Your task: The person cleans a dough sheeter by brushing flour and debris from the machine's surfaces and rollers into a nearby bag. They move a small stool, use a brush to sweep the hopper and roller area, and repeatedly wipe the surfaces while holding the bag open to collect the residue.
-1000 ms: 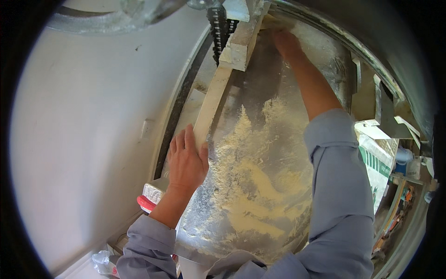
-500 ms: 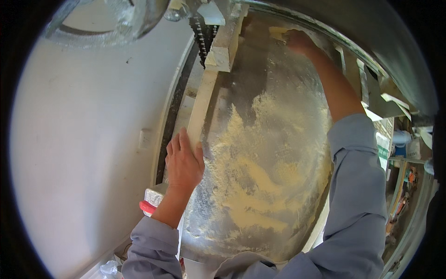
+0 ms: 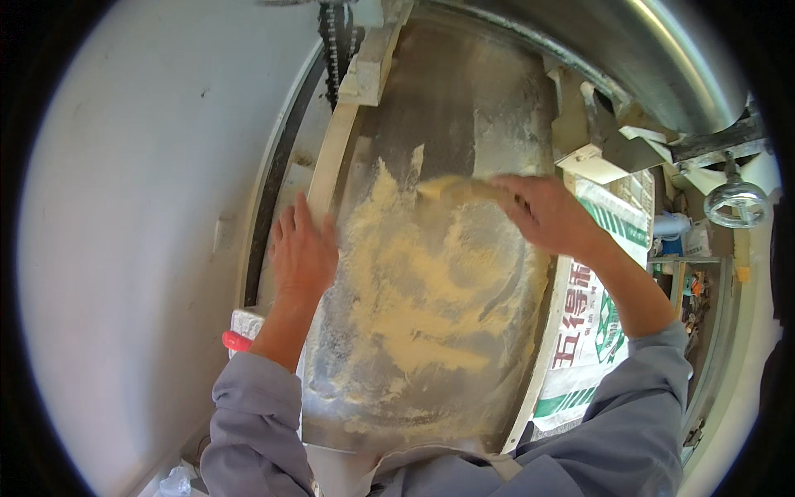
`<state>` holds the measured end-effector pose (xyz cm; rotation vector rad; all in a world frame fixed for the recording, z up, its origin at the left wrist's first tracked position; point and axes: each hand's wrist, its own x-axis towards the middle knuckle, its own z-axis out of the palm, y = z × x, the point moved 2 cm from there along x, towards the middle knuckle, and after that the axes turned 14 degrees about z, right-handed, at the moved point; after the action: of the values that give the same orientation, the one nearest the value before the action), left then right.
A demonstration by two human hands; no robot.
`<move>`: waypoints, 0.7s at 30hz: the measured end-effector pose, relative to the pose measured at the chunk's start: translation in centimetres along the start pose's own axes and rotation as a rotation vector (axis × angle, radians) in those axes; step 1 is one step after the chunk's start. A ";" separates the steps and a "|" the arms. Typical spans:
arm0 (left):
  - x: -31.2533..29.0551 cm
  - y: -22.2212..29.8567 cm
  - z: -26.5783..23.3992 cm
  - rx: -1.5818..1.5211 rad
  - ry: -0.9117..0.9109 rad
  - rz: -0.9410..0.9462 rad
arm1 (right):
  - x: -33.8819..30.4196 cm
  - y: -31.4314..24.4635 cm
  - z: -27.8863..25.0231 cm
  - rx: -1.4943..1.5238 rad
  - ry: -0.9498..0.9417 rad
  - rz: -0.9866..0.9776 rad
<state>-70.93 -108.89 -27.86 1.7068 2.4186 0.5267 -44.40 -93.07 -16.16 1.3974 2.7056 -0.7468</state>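
Pale yellow flour is spread in smears over the metal worktop in front of me. My right hand is closed round the handle of a pale brush, its head blurred by motion and low over the far part of the flour. At the worktop's left side my left hand lies with fingers stretched out on the long pale side rail. Nothing shows in this hand.
A large metal roller and a handwheel stand at the far right. A printed white and green sack lies beside the worktop's right edge. A red handle sticks out near my left forearm, close to the white wall.
My right hand has come back toward me with the brush, from the far end of the worktop to above the flour. The left hand stays on the rail while the view shifts.
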 end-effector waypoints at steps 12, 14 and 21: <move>0.1 0.0 -0.1 0.033 0.046 0.129 | 28.5 10.6 1.7 -0.483 0.633 0.101; 0.3 0.0 -0.3 0.014 0.039 0.121 | 31.5 11.1 1.9 -0.514 0.572 0.187; 0.7 -0.2 -0.4 -0.008 0.017 0.133 | 33.7 16.8 0.4 -0.494 0.443 0.529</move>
<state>-71.47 -108.39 -27.55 1.8772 2.3222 0.5690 -51.85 -59.14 -30.73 2.1505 2.3145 0.2744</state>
